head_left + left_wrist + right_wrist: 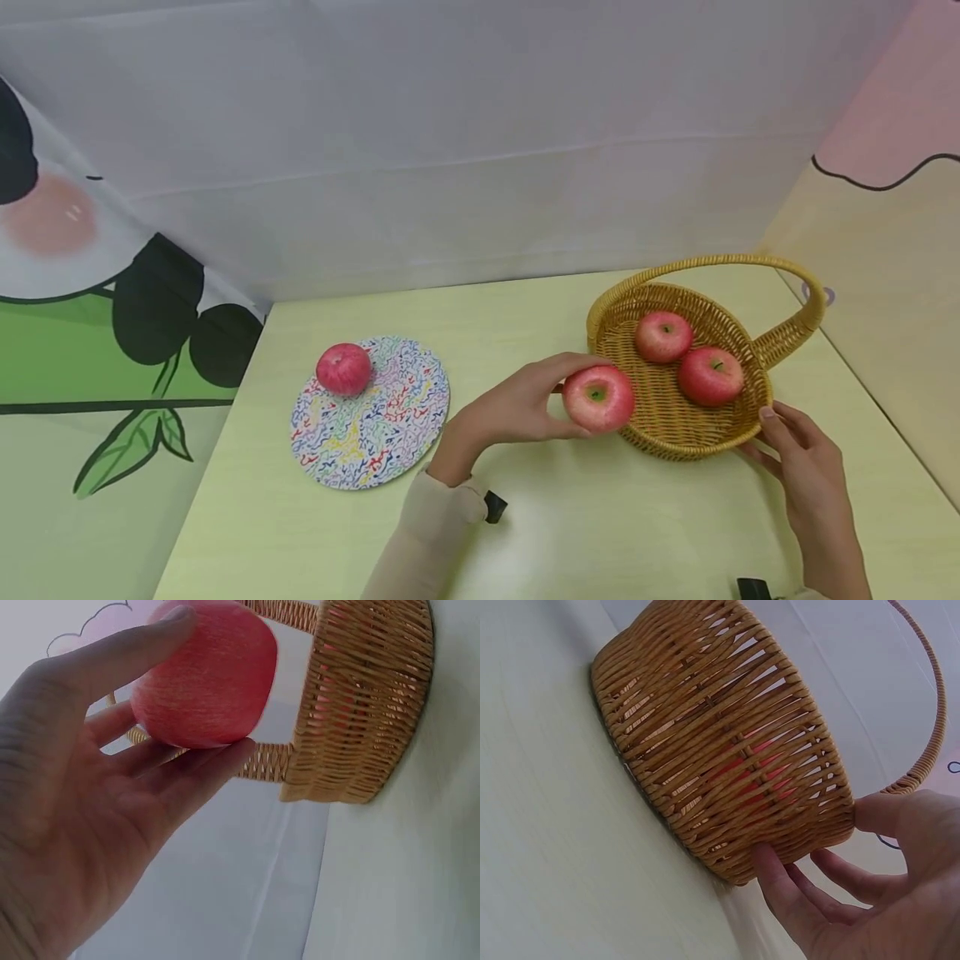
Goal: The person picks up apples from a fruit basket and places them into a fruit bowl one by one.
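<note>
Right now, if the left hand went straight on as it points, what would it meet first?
Most likely the wicker basket, whose near side lies just past the held apple. Depth is unclear: the left hand may be high enough to pass over the rim.

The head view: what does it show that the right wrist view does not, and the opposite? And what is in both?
Only the head view shows the round white disc with multicoloured squiggles, the round red apple at its edge, the left hand holding a pinkish-red apple, and a view down into the yellow-brown woven basket.

Only the right wrist view shows red patches through gaps in the basket's outer weave.

Both show the basket, its arched handle, the right hand gripping the basket's side, and the pale tabletop.
</note>
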`<act>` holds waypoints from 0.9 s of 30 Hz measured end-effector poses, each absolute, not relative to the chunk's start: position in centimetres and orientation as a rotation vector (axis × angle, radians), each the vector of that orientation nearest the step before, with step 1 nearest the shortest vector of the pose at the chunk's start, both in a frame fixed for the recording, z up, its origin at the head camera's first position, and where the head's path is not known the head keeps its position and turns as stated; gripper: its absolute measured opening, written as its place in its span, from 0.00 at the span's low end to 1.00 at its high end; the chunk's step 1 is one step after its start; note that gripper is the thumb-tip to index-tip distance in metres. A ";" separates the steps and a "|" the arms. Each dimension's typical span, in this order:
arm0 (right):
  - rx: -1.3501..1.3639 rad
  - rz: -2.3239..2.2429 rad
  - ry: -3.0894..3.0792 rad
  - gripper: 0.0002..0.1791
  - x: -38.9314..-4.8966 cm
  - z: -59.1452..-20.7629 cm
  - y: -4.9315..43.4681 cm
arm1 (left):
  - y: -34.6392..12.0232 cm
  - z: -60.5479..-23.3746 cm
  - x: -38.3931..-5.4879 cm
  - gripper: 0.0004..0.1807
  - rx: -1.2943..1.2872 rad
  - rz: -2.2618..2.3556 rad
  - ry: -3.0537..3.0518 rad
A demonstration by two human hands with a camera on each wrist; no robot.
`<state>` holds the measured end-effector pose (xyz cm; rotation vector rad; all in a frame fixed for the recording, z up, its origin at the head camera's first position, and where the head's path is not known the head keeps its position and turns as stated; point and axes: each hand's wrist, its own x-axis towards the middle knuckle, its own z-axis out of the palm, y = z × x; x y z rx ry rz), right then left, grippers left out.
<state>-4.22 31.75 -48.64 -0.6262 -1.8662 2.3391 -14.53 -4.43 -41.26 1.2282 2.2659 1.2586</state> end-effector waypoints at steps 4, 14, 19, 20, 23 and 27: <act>-0.630 2.329 -1.867 0.11 -4.4 -48.7 31.8 | -5.5 -41.6 -14.6 0.45 1.184 1.377 2.287; -0.609 2.332 -1.869 0.10 -4.3 -49.0 32.0 | -7.8 -42.3 -14.0 0.48 1.071 1.600 2.486; -0.599 2.340 -1.865 0.11 -4.4 -49.1 32.1 | -8.5 -42.6 -13.7 0.49 0.952 1.697 2.581; -0.597 2.341 -1.865 0.12 -4.4 -49.1 32.2 | -8.7 -42.7 -13.7 0.49 0.925 1.718 2.598; -0.591 2.345 -1.860 0.12 -4.5 -49.2 32.2 | -9.1 -43.0 -13.4 0.48 0.821 1.763 2.663; -0.585 2.349 -1.854 0.12 -4.5 -49.1 32.2 | -9.5 -43.3 -13.2 0.48 0.652 1.822 2.739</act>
